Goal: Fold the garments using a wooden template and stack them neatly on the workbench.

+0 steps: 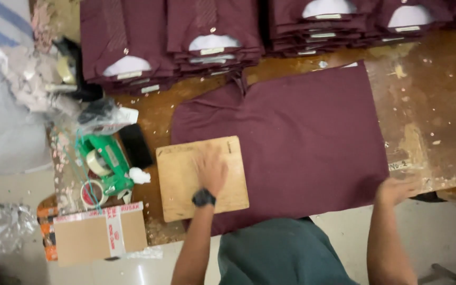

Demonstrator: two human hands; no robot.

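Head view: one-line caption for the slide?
Left hand presses a board onto a maroon garment spread on a worn table, right hand at its near edge, folded stacks behind.

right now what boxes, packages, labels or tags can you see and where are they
cardboard box: lower left, brown, sealed with a white printed tape strip.
neck labels: small pale tags at the collars of the folded maroon shirts stacked along the top.
clear plastic bags: crumpled, far left.
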